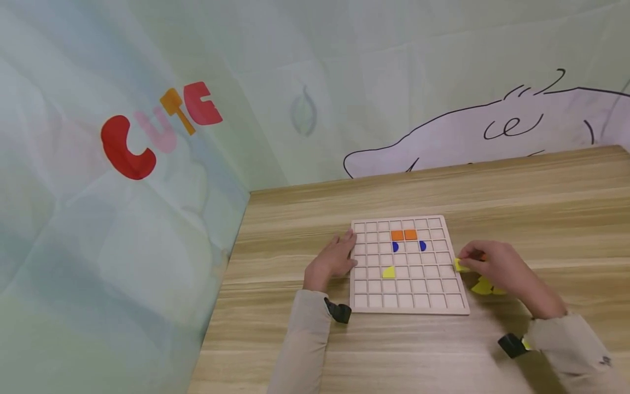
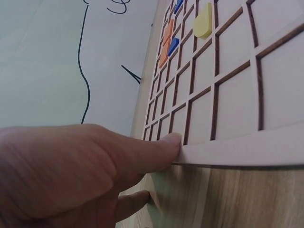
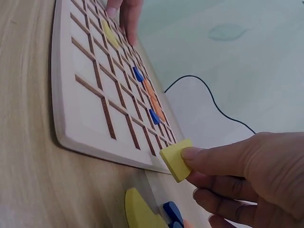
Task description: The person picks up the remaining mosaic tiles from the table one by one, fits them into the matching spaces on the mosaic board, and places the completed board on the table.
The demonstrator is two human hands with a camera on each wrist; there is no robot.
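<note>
A pale wooden grid board (image 1: 409, 312) lies flat on the table. In its cells sit two orange squares (image 1: 403, 235), two blue half-round pieces (image 1: 423, 246) and a yellow piece with one curved side (image 1: 389, 272). My left hand (image 1: 333, 258) rests at the board's left edge, a fingertip on the rim in the left wrist view. Just off the right edge, my right hand (image 1: 497, 265) pinches a yellow square tile (image 3: 175, 160) between thumb and fingers. In the right wrist view the tile is tilted and overlaps the board's rim.
Beside the board's right edge, below my right hand, lie loose yellow pieces (image 1: 482, 285), with blue pieces (image 3: 173, 213) and a bit of orange near them. The wood-grain table (image 1: 394, 350) meets a printed cloth backdrop (image 1: 305, 109) at the back and left.
</note>
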